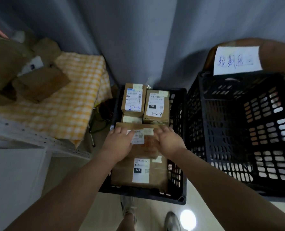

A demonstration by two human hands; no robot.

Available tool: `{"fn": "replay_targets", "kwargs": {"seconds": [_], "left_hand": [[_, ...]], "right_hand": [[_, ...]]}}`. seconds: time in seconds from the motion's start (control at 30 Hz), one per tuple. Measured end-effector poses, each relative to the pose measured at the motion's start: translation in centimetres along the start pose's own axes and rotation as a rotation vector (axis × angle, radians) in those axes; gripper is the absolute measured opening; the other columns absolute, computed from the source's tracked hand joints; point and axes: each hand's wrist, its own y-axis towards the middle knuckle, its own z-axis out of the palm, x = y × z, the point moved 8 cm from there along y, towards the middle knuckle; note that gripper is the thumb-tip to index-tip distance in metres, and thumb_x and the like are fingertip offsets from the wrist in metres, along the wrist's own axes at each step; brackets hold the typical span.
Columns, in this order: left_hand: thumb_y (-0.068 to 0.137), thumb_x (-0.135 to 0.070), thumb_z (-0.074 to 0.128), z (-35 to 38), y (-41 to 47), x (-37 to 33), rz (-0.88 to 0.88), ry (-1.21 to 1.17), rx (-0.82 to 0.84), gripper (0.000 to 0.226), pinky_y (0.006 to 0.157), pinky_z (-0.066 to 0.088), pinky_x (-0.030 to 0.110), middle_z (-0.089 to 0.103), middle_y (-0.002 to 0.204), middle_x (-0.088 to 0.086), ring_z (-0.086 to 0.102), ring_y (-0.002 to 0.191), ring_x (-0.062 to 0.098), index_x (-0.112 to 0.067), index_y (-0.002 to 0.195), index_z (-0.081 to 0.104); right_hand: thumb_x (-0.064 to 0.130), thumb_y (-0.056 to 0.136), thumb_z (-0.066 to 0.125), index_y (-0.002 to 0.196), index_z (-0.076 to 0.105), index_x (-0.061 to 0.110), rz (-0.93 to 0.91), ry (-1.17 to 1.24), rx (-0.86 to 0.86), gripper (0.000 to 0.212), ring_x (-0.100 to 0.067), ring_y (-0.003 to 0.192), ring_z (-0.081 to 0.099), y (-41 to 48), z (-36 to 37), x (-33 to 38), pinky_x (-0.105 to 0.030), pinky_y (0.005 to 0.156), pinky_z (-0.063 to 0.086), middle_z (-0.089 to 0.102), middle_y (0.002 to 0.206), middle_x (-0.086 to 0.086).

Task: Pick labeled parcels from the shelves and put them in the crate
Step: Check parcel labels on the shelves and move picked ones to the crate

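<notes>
**Fig. Seating a parcel in the crate.** My left hand [120,140] and right hand [169,139] lie palm-down on the top face of the middle parcel [148,148], one on each side of its white label [138,136]. The fingers of both hands are stretched forward and loosely spread. They rest flat on the cardboard and curl round no edge. The right fingertips are smeared by motion, so I cannot tell how hard they bear down. Both forearms come in from the lower corners and converge on the box, with the wrists roughly straight.

The middle parcel is inside the low crate [155,195] on the floor. It appears to ride on the far edge of the front parcel [156,174] and stops just short of the back left parcel [133,100] and the back right parcel [156,108].

I judge the step in hand to be settling this box into place. To do it well:
- Press evenly through both palms so the box drops level and does not perch on its neighbour.
- Keep the label facing up.
- Lift both hands straight off so nothing drags askew.

If the box stays propped on the front parcel, it may tilt once I let go.

A taller crate [230,90] stands touching the low one on my right and carries a handwritten sign [236,60]. To my left, a shelf under a yellow checked cloth [68,100] holds blurred brown shelf parcels [38,84]. A grey curtain [138,39] hangs behind.
</notes>
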Motion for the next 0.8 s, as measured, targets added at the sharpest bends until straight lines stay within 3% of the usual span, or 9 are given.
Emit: {"fn": "replay_targets", "kwargs": {"seconds": [0.23, 0.33, 0.4, 0.47, 0.53, 0.6, 0.7, 0.8], "left_hand": [[0.096, -0.033, 0.045, -13.3, -9.8, -1.6, -0.168, 0.109, -0.245, 0.048, 0.107, 0.029, 0.036, 0.038, 0.143, 0.006, 0.035, 0.132, 0.024, -0.018, 0.140, 0.037], [0.078, -0.029, 0.072, -18.4, -15.7, -2.5, -0.228, 0.134, -0.353, 0.038, 0.088, 0.049, 0.040, 0.062, 0.118, 0.010, 0.058, 0.108, 0.029, -0.015, 0.112, 0.064], [0.062, -0.026, 0.084, -21.3, -19.8, -2.4, -0.284, 0.190, -0.401, 0.038, 0.075, 0.054, 0.039, 0.069, 0.101, 0.011, 0.066, 0.091, 0.029, -0.014, 0.095, 0.071], [0.064, -0.025, 0.082, -24.5, -24.3, -2.5, -0.331, 0.224, -0.486, 0.033, 0.072, 0.055, 0.040, 0.069, 0.099, 0.013, 0.067, 0.088, 0.031, -0.011, 0.092, 0.072], [0.077, -0.027, 0.064, -27.6, -29.2, -2.6, -0.386, 0.246, -0.580, 0.023, 0.072, 0.054, 0.039, 0.069, 0.097, 0.012, 0.067, 0.087, 0.031, -0.011, 0.092, 0.071], [0.081, -0.031, 0.045, -30.2, -34.2, -2.4, -0.490, 0.259, -0.621, 0.034, 0.072, 0.054, 0.036, 0.070, 0.096, 0.009, 0.066, 0.087, 0.028, -0.013, 0.092, 0.072], [0.081, -0.026, 0.063, -32.9, -41.3, -2.4, -0.625, 0.282, -0.682, 0.021, 0.073, 0.053, 0.040, 0.070, 0.097, 0.009, 0.066, 0.088, 0.030, -0.012, 0.095, 0.071], [0.077, -0.024, 0.069, -33.9, -48.2, -2.2, -0.786, 0.354, -0.718, 0.023, 0.067, 0.051, 0.037, 0.068, 0.095, 0.008, 0.064, 0.084, 0.030, -0.012, 0.097, 0.070]], "right_hand": [[0.031, 0.096, 0.044, 0.133, 0.048, 0.019, -0.315, -0.088, -0.236, 0.039, -0.024, 0.125, 0.040, -7.2, -11.2, 4.6, -0.034, 0.095, 0.041, 0.046, 0.136, -0.004], [0.032, 0.096, 0.043, 0.129, 0.052, 0.018, -0.465, -0.152, -0.371, 0.037, -0.025, 0.121, 0.044, -11.5, -16.0, 7.4, -0.034, 0.092, 0.040, 0.051, 0.130, -0.004], [0.031, 0.095, 0.045, 0.122, 0.058, 0.016, -0.562, -0.127, -0.457, 0.033, -0.028, 0.115, 0.048, -14.5, -19.3, 9.9, -0.035, 0.088, 0.041, 0.056, 0.123, -0.005], [0.028, 0.093, 0.050, 0.113, 0.064, 0.013, -0.669, -0.081, -0.528, 0.028, -0.031, 0.106, 0.054, -17.4, -22.3, 12.8, -0.036, 0.081, 0.043, 0.062, 0.112, -0.007], [0.028, 0.090, 0.052, 0.103, 0.069, 0.011, -0.761, -0.024, -0.564, 0.028, -0.033, 0.096, 0.058, -20.3, -24.6, 16.3, -0.039, 0.076, 0.048, 0.066, 0.101, -0.009], [0.032, 0.086, 0.048, 0.096, 0.071, 0.011, -0.833, 0.042, -0.587, 0.032, -0.034, 0.089, 0.061, -23.2, -26.2, 19.6, -0.041, 0.070, 0.052, 0.067, 0.092, -0.008], [0.026, 0.089, 0.052, 0.093, 0.070, 0.011, -0.977, 0.087, -0.661, 0.023, -0.030, 0.085, 0.061, -28.4, -28.0, 24.6, -0.035, 0.065, 0.048, 0.067, 0.091, -0.007], [0.029, 0.094, 0.051, 0.106, 0.067, 0.015, -1.159, 0.151, -0.655, 0.025, -0.024, 0.095, 0.059, -33.6, -28.5, 29.5, -0.034, 0.077, 0.046, 0.065, 0.103, -0.002]]}}
